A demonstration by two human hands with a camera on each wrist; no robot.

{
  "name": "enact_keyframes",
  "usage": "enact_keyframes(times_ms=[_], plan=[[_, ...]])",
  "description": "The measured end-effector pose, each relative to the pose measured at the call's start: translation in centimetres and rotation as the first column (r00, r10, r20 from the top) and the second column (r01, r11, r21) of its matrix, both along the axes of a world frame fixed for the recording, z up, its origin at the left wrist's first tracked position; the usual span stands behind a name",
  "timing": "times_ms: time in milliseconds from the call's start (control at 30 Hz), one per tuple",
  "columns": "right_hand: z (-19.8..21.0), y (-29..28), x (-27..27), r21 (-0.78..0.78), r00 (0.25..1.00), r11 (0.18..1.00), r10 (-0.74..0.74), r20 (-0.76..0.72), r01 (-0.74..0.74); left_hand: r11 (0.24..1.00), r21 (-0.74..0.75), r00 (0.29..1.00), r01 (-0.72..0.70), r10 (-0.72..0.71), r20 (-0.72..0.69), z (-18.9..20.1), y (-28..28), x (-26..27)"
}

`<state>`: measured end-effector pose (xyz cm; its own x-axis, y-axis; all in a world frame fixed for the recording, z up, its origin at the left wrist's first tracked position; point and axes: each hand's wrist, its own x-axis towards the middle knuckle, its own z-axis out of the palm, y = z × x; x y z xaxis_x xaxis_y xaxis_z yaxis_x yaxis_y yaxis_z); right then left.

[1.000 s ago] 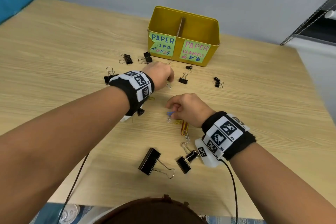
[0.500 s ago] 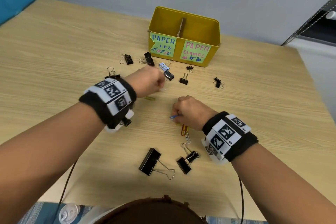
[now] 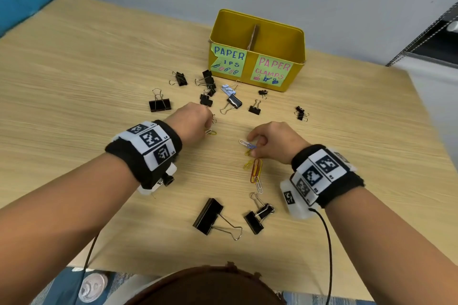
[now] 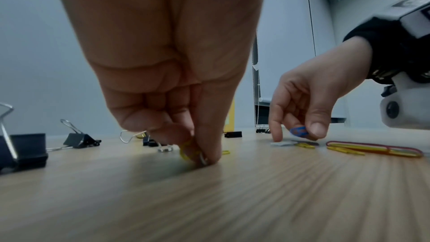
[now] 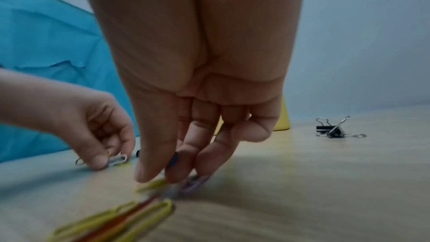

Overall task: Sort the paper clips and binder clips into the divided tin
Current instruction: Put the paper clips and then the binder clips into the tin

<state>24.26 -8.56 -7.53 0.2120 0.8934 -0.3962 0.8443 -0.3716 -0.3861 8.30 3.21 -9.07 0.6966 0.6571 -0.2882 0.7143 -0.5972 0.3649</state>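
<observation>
The yellow divided tin stands at the back of the table, labelled for paper clips on the left and paper clamps on the right. My left hand is down at the table and pinches a yellow and a silver paper clip. My right hand pinches a blue paper clip between thumb and finger, just above a silver clip and a small yellow clip on the wood. Long red and yellow paper clips lie just in front of my right hand.
Black binder clips are scattered on the wooden table: several between my hands and the tin, one at the left, a pair at the right, a large one and a smaller one near me.
My left hand has drawn back from the binder clips near the tin and come down on the small paper clips. My right hand has stayed in place, its fingers working at the blue clip.
</observation>
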Motion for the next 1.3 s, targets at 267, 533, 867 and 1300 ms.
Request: enact_keyframes(times_ms=[267, 533, 867, 1300], plan=[[-0.8, 1.1, -1.2, -0.06, 0.987, 0.992, 0.117, 0.111, -0.111, 0.991, 0.03, 0.983, 0.133, -0.128, -0.135, 0.0, -0.9, 0.5], [-0.7, 0.2, -1.9, -0.106, 0.967, 0.974, 0.212, 0.137, -0.199, 0.984, 0.012, 0.973, 0.177, -0.173, -0.153, -0.1, -1.2, 0.0], [-0.8, 0.6, -1.8, -0.095, 0.981, 0.98, 0.18, 0.075, -0.173, 0.987, -0.038, 0.977, 0.156, -0.16, -0.139, -0.3, -0.7, -0.1], [9.4, 16.1, 3.0, 0.52, 0.971, 0.838, -0.232, 0.064, 0.166, 0.967, 0.166, 0.925, -0.194, 0.123, 0.359, 9.7, 10.2, 8.4]])
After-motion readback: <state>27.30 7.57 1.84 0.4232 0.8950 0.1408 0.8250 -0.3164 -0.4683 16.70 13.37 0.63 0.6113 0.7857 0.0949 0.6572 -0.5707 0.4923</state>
